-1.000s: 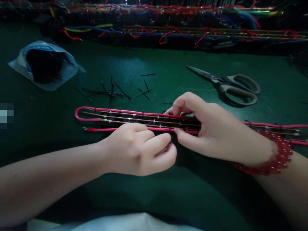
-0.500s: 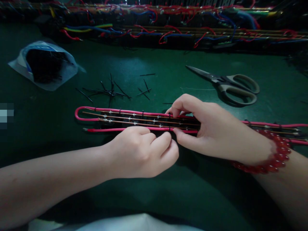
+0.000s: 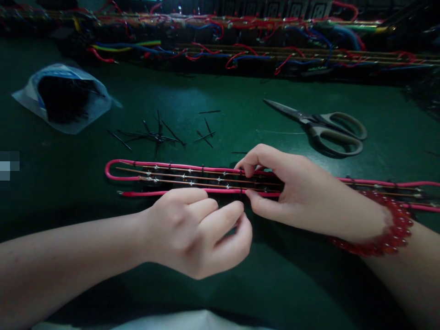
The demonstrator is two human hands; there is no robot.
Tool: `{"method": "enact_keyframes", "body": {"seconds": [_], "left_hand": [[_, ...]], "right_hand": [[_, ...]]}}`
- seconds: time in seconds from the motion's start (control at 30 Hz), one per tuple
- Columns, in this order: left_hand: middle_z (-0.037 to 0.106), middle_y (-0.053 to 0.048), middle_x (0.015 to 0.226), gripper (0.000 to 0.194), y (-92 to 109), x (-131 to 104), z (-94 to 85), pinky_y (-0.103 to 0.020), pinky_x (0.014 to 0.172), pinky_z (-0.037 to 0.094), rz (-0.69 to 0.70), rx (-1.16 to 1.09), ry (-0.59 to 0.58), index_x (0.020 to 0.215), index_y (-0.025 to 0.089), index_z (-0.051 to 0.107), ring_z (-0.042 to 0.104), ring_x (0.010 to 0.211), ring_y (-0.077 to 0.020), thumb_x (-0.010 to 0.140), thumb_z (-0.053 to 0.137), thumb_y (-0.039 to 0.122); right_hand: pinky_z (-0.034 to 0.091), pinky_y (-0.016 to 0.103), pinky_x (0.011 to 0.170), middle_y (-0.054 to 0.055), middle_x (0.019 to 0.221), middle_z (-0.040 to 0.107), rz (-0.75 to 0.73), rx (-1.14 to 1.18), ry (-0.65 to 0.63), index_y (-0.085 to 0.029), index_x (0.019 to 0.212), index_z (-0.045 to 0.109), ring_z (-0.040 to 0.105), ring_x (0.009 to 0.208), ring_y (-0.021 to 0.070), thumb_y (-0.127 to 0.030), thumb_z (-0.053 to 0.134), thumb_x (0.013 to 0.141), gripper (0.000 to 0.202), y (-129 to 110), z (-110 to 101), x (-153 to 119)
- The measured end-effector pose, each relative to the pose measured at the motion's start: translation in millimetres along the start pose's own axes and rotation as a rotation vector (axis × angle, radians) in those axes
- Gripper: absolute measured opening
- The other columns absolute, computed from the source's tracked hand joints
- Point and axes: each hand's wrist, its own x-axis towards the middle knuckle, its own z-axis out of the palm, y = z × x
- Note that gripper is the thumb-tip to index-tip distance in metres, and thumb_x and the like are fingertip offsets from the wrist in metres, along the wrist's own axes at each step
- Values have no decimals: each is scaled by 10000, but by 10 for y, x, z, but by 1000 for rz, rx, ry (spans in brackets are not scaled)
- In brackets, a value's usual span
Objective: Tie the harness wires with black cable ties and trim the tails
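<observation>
A long, narrow circuit strip (image 3: 202, 178) lies across the green table, with copper-coloured rails, solder joints and red wires along its sides. Black cable ties (image 3: 202, 168) circle it at intervals. My right hand (image 3: 288, 188), wearing a red bead bracelet (image 3: 395, 224), spans the strip, thumb on the near edge and fingers on the far edge. Just below the strip, my left hand (image 3: 202, 233) is closed in a pinch at a cable tie (image 3: 241, 190) beside my right thumb. The pinched tie end is mostly hidden by the fingertips.
Scissors (image 3: 316, 126) lie beyond my right hand. Loose black ties (image 3: 158, 135) are scattered behind the strip, and an open plastic bag (image 3: 98, 110) of them stands at left. Wired assemblies (image 3: 240, 52) with red and blue leads run along the back.
My left hand has drawn slightly toward me and turned a little, opening a gap between its curled fingers. My right hand keeps its hold; the whole view has shifted slightly.
</observation>
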Motion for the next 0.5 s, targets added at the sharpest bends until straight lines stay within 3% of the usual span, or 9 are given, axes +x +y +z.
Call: {"method": "enact_keyframes", "body": {"seconds": [0.2,0.33,0.4,0.5], "left_hand": [[767,-48,967,154,-12,44,-37,-294,496,473,-8,-31,-96,1010,159,709,653,644,-133,888,616,171],[761,-30,924,154,-35,83,-143,-316,553,513,-30,7,-56,1026,145,678,670,692,-153,909,579,127],[752,-37,948,170,-71,95,-232,-325,633,549,-83,52,-63,1078,138,645,681,765,-172,921,581,123],[722,-80,1004,223,-147,116,-351,-380,735,577,-220,99,-190,1131,122,605,673,867,-227,928,633,210]], "right_hand": [[460,316,594,19,877,667,-13,-6,3,-220,962,568,620,721,187,-198,607,796,172,7,7,3],[469,318,606,23,890,681,-11,-14,13,-221,961,585,623,725,192,-201,601,797,166,-2,7,4],[467,307,606,18,887,688,-9,-19,8,-222,966,591,627,722,187,-206,607,795,173,-4,3,-1],[466,291,593,13,896,697,-15,-37,2,-220,990,600,631,720,178,-210,602,803,188,-6,-5,-7]]}}
